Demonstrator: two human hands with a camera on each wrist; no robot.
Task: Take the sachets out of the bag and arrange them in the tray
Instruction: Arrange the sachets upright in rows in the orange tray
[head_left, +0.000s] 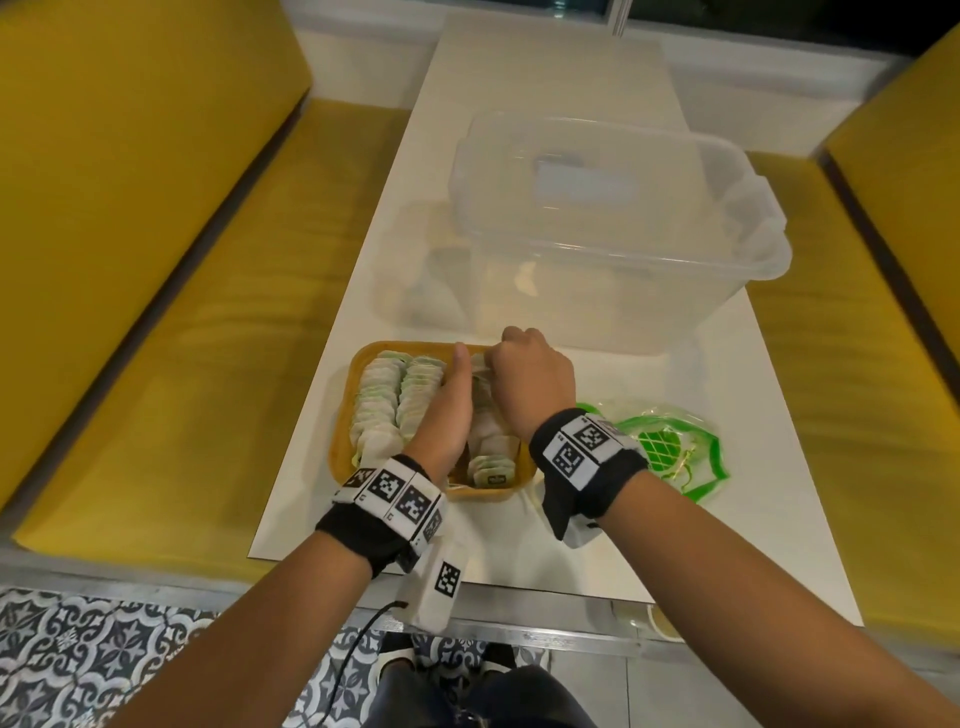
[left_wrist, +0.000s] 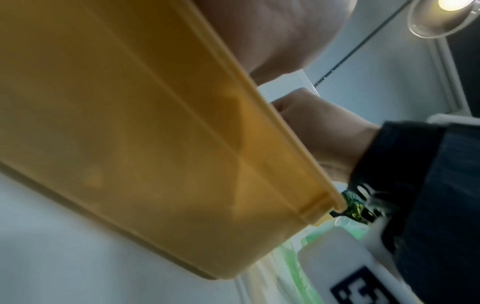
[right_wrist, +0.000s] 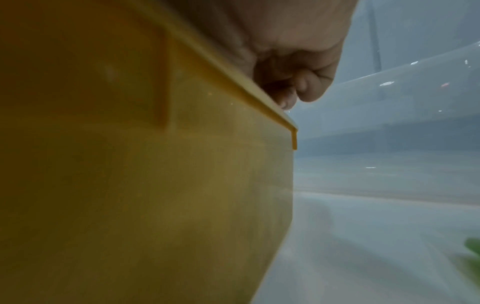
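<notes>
A yellow tray (head_left: 341, 415) on the white table holds rows of pale green-and-white sachets (head_left: 379, 405) standing on edge. My left hand (head_left: 457, 374) lies edge-on in the tray, fingers straight, pressing against the middle row. My right hand (head_left: 501, 358) is curled at the far end of the right row and appears to pinch sachets there. The clear bag with green print (head_left: 660, 447) lies flat on the table right of the tray. Both wrist views are mostly filled by the tray wall (left_wrist: 155, 123) (right_wrist: 155, 164), with the right hand's curled fingers (right_wrist: 309, 78) above its rim.
A large clear plastic container (head_left: 613, 234) stands just beyond the tray. Yellow bench seats (head_left: 156, 312) flank the narrow table (head_left: 675, 545) on both sides. Patterned floor tiles show below the near edge.
</notes>
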